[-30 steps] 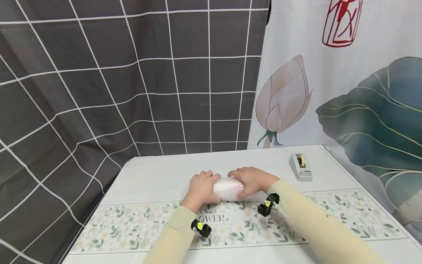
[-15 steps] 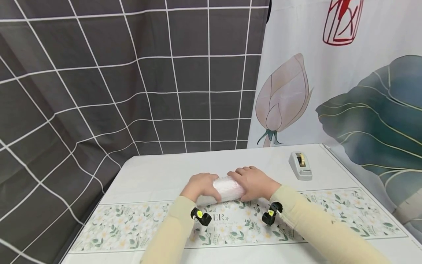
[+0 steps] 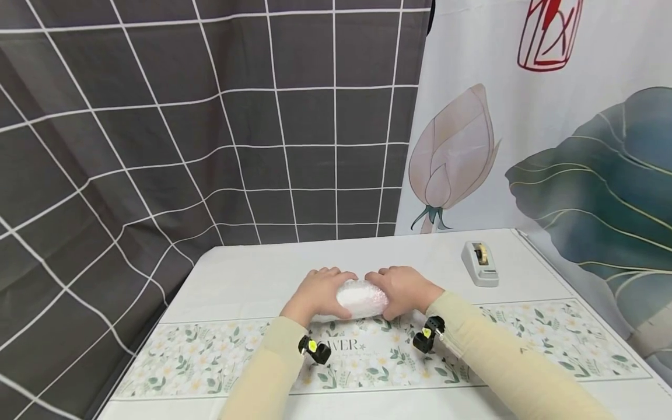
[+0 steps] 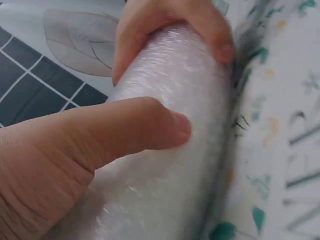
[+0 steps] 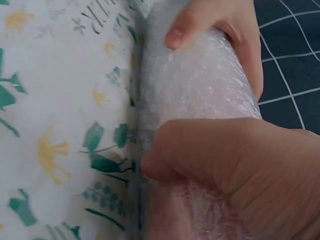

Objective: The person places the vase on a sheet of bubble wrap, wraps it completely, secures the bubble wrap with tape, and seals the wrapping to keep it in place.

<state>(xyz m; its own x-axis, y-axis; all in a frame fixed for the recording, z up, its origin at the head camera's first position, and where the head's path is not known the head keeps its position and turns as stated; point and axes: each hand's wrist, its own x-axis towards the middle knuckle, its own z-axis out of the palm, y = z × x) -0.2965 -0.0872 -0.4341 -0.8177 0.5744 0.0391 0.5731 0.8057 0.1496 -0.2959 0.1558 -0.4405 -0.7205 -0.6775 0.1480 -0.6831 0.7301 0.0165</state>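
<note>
A bubble-wrapped roll [image 3: 362, 299], whitish with a pink tint, lies crosswise on the table in the head view. My left hand [image 3: 320, 294] grips its left part, thumb on the near side and fingers over the far side. Around the right part curls my right hand [image 3: 404, 290] in the same way. Close up in the left wrist view, the bubble wrap [image 4: 170, 75] looks shiny and wound in layers; the left thumb presses on it. In the right wrist view, the roll [image 5: 200, 85] runs between both hands. What is inside the wrap cannot be made out.
A grey tape dispenser [image 3: 480, 264] with a yellowish tape roll stands at the back right of the table. The white tablecloth [image 3: 252, 280] carries a flowered band [image 3: 210, 356] with printed letters. A dark grid curtain [image 3: 304, 116] hangs behind the table.
Both hands stay on the bubble-wrapped roll, shifting their fingers around it. The left hand's fingers reach over the top again after lying lower half a second ago. The tape dispenser stays put.
</note>
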